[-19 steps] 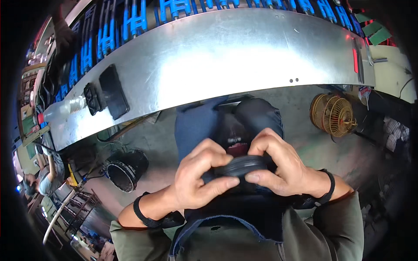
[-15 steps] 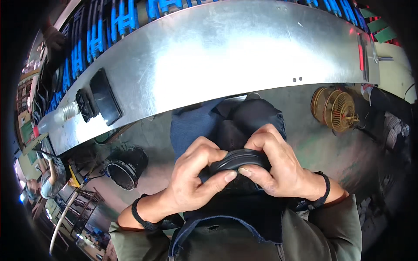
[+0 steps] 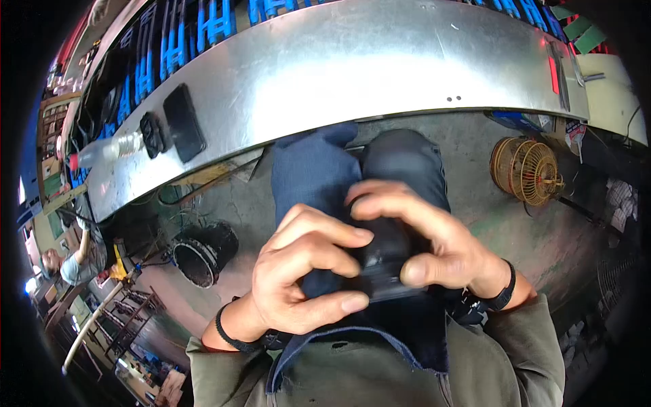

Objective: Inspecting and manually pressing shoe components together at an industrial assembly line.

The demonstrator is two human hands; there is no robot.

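Over my lap, a glossy black round rubber-like piece (image 3: 385,249) sits between my two hands, smeared by motion; its exact kind cannot be told. My right hand (image 3: 444,244) grips it from the right, thumb on the near right edge and fingers arched over the far side. On the left, my left hand (image 3: 302,271) has its fingers curled and its thumb along the near side, the tips at the piece's left edge. Part of the piece's far side is hidden by the right fingers.
Ahead stands a metal table (image 3: 325,95) bearing a black phone (image 3: 184,123), a dark object (image 3: 152,134) and a clear bottle (image 3: 112,150). Blue forks (image 3: 217,27) line its back. On the floor are a black bucket (image 3: 203,256) and wire cage (image 3: 525,171). Another person (image 3: 78,264) is far left.
The black piece has turned from edge-on and blurred. My right fingers have shifted over its far side; my left fingers have loosened and spread. The view has shifted slightly.
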